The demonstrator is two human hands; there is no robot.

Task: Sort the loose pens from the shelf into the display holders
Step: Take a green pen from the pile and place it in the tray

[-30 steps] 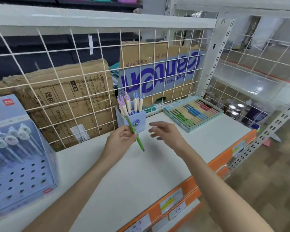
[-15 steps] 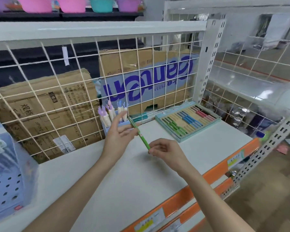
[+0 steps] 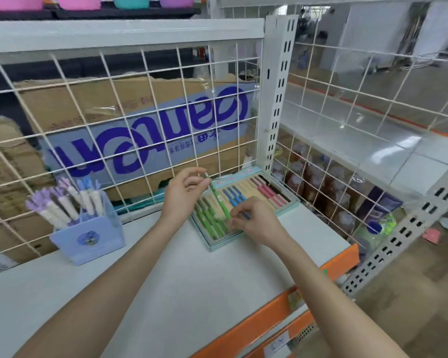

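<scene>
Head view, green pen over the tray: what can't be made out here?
- Lower tip of the green pen: hidden behind the right hand.
- Which slot of the pen tray it is aimed at: covered by that hand.
- Print on the pen's barrel: too small.
- Tray's near green row: partly hidden behind the left hand.
- Price labels on the orange shelf edge: blurred.

Single head-worn view, aimed forward and down

The white shelf point(image 3: 181, 275) is seen from above at arm's reach, both forearms entering from the bottom edge; the wire grid point(image 3: 130, 120) behind it is faced squarely, and floor is caught at right.
</scene>
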